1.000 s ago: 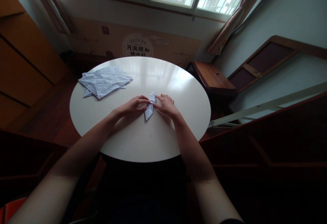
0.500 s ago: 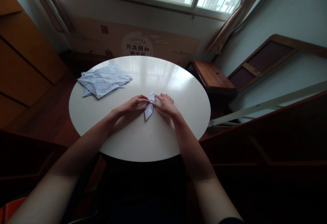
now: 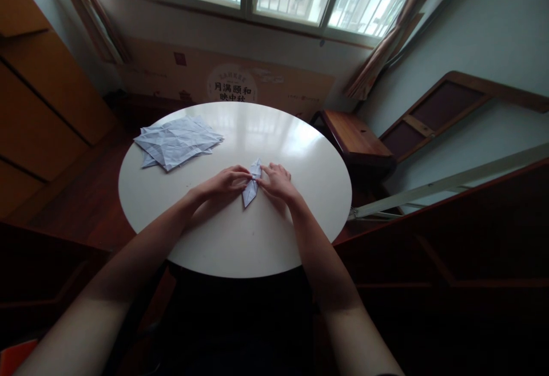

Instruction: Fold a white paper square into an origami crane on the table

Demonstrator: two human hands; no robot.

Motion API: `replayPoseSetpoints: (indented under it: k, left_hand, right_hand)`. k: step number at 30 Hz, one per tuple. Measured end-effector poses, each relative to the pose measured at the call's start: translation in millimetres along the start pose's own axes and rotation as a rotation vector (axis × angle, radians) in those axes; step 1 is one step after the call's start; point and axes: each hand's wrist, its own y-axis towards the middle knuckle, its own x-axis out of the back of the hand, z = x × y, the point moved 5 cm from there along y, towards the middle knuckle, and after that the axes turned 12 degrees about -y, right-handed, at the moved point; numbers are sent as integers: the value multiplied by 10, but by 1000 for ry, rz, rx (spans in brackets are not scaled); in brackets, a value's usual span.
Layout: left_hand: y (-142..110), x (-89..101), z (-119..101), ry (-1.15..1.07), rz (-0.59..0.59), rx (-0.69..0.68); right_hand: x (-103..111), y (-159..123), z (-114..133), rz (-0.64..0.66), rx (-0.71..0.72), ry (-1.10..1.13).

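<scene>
A small folded piece of pale paper (image 3: 251,190), long and pointed at both ends, lies on the round white table (image 3: 223,238). My left hand (image 3: 225,181) presses on its left side with curled fingers pinched at the fold. From the other side my right hand (image 3: 278,180) does the same, fingertips meeting the paper near its upper point. Both hands are closed on the paper and hide its middle.
A loose pile of creased paper sheets (image 3: 175,141) lies at the table's far left. A wooden stool (image 3: 354,138) stands to the right of the table, a cardboard box (image 3: 231,81) under the window, wooden cabinets (image 3: 38,107) at left.
The hands and folded paper stay as they were; only the view has tilted a little, shifting everything slightly down in the picture.
</scene>
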Motion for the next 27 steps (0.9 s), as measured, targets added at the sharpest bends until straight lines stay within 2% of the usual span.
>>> replayPoseSetpoints:
  k: [27]
  left_hand:
    - [-7,3,-9,-24,-4,11]
  right_hand:
    - [-9,-3,-12,-5,4,1]
